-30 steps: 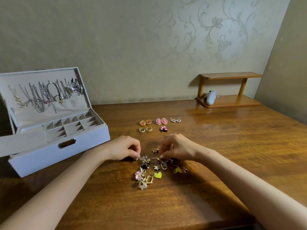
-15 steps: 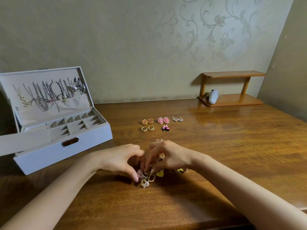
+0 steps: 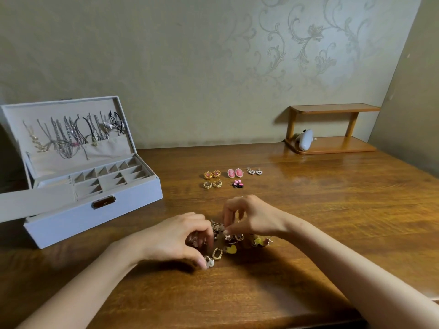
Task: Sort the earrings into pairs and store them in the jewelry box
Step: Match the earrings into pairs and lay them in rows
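left hand [image 3: 175,241], right hand [image 3: 255,216]: fingers curled over mixed heap of small gold and enamel earrings [image 3: 231,248] on brown wooden desk [image 3: 332,222]; hold unclear. risk: snagged hooks drag neighbours, scattering heap.

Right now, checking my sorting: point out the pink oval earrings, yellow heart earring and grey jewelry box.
Pink oval earrings [image 3: 231,173]: head view, left one's face.
Yellow heart earring [image 3: 231,249]: head view, middle.
Grey jewelry box [image 3: 71,223]: head view, front wall.

Loose earrings [image 3: 231,249] partly beneath the left hand [image 3: 175,238].
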